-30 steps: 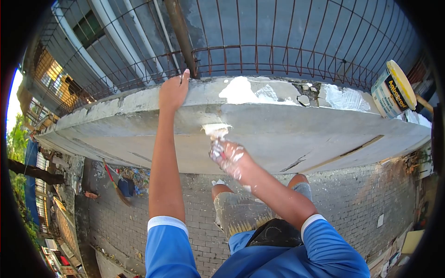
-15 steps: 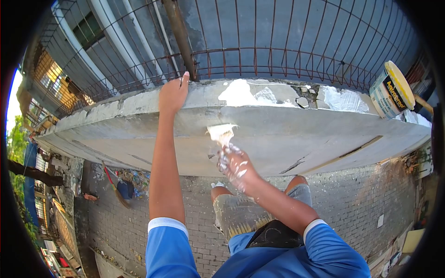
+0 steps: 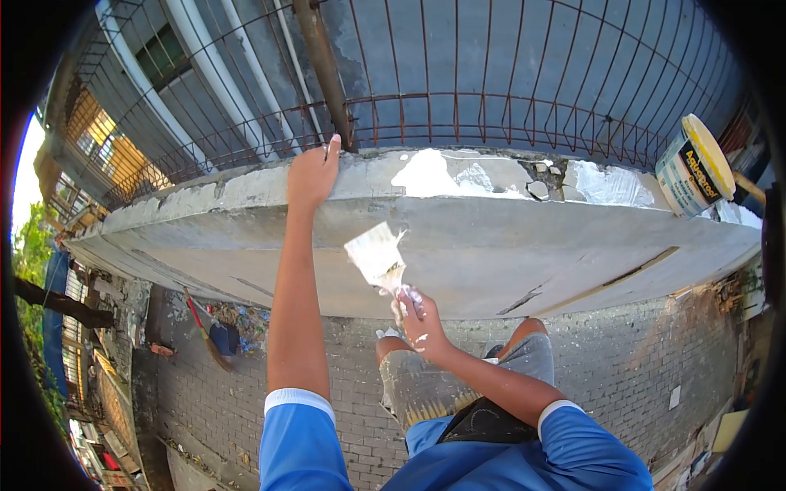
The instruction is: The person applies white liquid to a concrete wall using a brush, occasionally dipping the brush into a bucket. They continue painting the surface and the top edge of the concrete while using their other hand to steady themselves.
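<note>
My right hand [image 3: 419,321], spattered with white paint, is closed round the handle of a paintbrush [image 3: 377,252]. The wide bristles are loaded with white and point up and left, in front of the grey wall face [image 3: 458,245]. My left hand [image 3: 313,173] rests on the top of the low wall beside a rusty post, thumb stretched out and the other fingers partly hidden. To its right, a wet white paint patch [image 3: 426,173] covers part of the wall top. Cracked, broken mortar [image 3: 542,176] shows next to it, followed by a thinner white patch [image 3: 610,183].
A paint bucket [image 3: 694,170] with a yellow rim stands on the wall at the right. Rusty wire fencing [image 3: 499,106] rises behind the wall top. Below lie brick paving [image 3: 344,409], a broom [image 3: 211,344] and a dark dustpan [image 3: 223,337] near some litter.
The brush has swung to the left and its bristles now tilt up-left, with my right hand slightly lower. My left hand stays on the wall top.
</note>
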Tool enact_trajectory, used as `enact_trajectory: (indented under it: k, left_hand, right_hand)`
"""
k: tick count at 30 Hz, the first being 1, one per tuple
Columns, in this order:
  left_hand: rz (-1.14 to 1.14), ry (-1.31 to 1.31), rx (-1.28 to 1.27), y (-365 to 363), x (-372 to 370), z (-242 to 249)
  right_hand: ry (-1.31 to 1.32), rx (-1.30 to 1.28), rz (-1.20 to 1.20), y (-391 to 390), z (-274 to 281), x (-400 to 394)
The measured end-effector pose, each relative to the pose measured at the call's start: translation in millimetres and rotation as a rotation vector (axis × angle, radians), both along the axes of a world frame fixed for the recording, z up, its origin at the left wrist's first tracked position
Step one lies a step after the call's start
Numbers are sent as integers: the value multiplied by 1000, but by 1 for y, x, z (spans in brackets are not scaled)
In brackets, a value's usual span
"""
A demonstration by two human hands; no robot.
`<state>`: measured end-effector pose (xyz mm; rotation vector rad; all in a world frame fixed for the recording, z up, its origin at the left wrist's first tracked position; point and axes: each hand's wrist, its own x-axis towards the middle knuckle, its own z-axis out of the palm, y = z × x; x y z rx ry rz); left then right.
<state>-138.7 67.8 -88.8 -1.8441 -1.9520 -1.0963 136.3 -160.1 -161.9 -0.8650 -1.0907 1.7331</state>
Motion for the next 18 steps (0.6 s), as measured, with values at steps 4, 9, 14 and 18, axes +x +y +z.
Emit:
enact_trajectory:
  k: [4,9,14,18]
  left_hand:
    - [35,-89,-60,-7,11,14]
    - [9,-115,-74,-10,12,17]
    - [6,-165,-240,-38,34,64]
    - [-106,-313,-84,8,-7,-4]
  right_hand:
    - [-169,293,-217,47,1,-24]
    - [-129,167,-216,70,-44,-60]
    - [52,-115,-213,40,-98,-80]
    - [-35,-255,-99,8,-138,-58]
